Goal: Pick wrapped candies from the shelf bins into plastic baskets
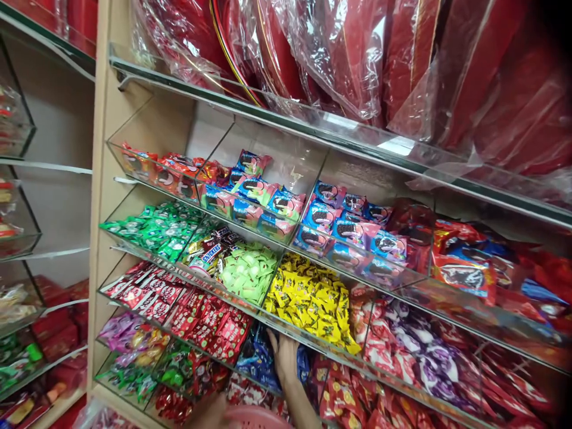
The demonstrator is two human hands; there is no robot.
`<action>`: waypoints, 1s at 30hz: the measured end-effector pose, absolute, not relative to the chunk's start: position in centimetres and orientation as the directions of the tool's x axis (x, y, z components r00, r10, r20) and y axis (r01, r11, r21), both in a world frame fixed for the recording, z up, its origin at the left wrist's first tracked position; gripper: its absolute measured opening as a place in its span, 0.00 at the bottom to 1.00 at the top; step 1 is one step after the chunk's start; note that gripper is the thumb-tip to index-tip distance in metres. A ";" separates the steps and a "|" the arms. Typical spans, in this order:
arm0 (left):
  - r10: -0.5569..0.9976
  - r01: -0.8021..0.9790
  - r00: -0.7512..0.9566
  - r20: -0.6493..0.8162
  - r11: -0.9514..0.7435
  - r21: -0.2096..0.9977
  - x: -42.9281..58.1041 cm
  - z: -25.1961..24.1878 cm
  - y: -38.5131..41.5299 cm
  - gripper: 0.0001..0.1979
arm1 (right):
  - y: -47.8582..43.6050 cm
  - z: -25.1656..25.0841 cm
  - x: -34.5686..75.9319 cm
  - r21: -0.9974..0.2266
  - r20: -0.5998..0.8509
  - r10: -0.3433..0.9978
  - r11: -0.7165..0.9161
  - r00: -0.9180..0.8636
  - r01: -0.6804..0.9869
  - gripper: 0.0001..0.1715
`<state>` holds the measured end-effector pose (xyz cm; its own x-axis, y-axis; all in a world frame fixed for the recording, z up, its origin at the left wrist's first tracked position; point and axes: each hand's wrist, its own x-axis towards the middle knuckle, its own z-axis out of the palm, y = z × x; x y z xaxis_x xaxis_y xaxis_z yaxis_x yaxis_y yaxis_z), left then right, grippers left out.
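Observation:
My right hand [284, 356] reaches up into a clear bin of blue-wrapped sweets [257, 357] on a low shelf. Its fingers are stretched out among the wrappers, and the tips are partly hidden behind the bin's front. My forearm runs down to the bottom edge of the view. My left hand [210, 412] shows only as a blurred patch at the bottom edge, beside the rim of a pink basket [263, 418]. Its fingers cannot be made out. Just above my right hand is a bin of yellow sweets [313, 301].
Slanted clear bins [250, 310] hold green, red, purple and light-green sweets, Snickers bars [210, 253] and blue biscuit packs [348, 229]. Red plastic-wrapped goods [357, 53] fill the glass shelf above. A beige upright [100, 196] separates another shelf unit at the left.

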<state>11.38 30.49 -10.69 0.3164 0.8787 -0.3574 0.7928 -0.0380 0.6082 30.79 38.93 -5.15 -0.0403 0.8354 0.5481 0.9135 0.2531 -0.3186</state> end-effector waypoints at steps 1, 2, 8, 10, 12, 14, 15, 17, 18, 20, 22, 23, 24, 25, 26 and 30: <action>0.902 0.817 0.286 -0.323 -0.053 0.574 11.3 -10.5 30.5 0.23 | 38.8 -4.7 30.8 -0.349 0.544 0.839 0.255 -0.027 0.902 0.27; 0.930 0.845 0.249 -0.269 -0.073 0.530 11.3 -10.2 30.5 0.24 | 38.6 -4.1 30.9 -0.378 0.536 0.844 0.256 -0.015 0.890 0.28; 0.936 0.896 0.258 -0.240 -0.139 0.422 11.1 -7.5 30.6 0.29 | 31.6 -1.6 30.6 -0.535 0.464 0.882 0.206 0.081 0.820 0.29; 0.921 0.896 0.278 -0.272 -0.147 0.419 10.9 -7.2 30.9 0.30 | 27.5 -1.7 30.0 -0.569 0.421 0.905 0.218 0.053 0.793 0.27; 0.913 0.895 0.291 -0.285 -0.155 0.419 10.7 -7.3 31.2 0.31 | 23.2 -2.0 29.0 -0.596 0.358 0.934 0.234 -0.006 0.768 0.24; 0.909 0.893 0.302 -0.287 -0.165 0.419 10.6 -7.4 31.3 0.31 | 19.5 -2.3 27.8 -0.616 0.279 0.956 0.249 -0.089 0.747 0.22; 0.908 0.892 0.307 -0.286 -0.170 0.418 10.6 -7.4 31.3 0.30 | 18.0 -2.4 27.1 -0.620 0.242 0.961 0.261 -0.135 0.740 0.21; 0.907 0.890 0.315 -0.281 -0.180 0.418 10.7 -7.3 31.1 0.30 | 15.9 -2.5 25.7 -0.607 0.193 0.953 0.303 -0.233 0.735 0.21; 0.906 0.889 0.320 -0.278 -0.185 0.419 10.7 -7.3 31.0 0.29 | 15.3 -2.4 25.0 -0.588 0.180 0.942 0.333 -0.283 0.737 0.21; 0.905 0.884 0.331 -0.268 -0.198 0.423 10.8 -7.0 30.7 0.29 | 14.7 -2.3 23.5 -0.526 0.166 0.911 0.405 -0.377 0.748 0.23; 0.904 0.877 0.345 -0.253 -0.215 0.429 10.8 -6.7 30.3 0.29 | 14.8 -2.5 21.9 -0.438 0.158 0.874 0.479 -0.460 0.761 0.26; 0.904 0.873 0.353 -0.243 -0.225 0.432 10.9 -6.6 30.1 0.29 | 14.9 -2.9 21.1 -0.393 0.158 0.854 0.515 -0.496 0.762 0.28; 0.903 0.869 0.361 -0.232 -0.236 0.435 10.9 -6.4 30.0 0.28 | 15.1 -3.5 20.4 -0.349 0.162 0.837 0.544 -0.523 0.763 0.30; 0.903 0.865 0.370 -0.219 -0.248 0.437 10.9 -6.2 29.8 0.27 | 15.4 -4.1 19.8 -0.309 0.167 0.824 0.565 -0.541 0.765 0.32; 0.903 0.861 0.376 -0.206 -0.258 0.439 11.0 -6.1 29.7 0.27 | 15.6 -4.9 19.2 -0.275 0.171 0.815 0.579 -0.553 0.767 0.34; 0.906 0.851 0.388 -0.170 -0.281 0.445 11.2 -6.3 29.5 0.26 | 16.2 -7.6 18.3 -0.185 0.205 0.831 0.551 -0.517 0.813 0.41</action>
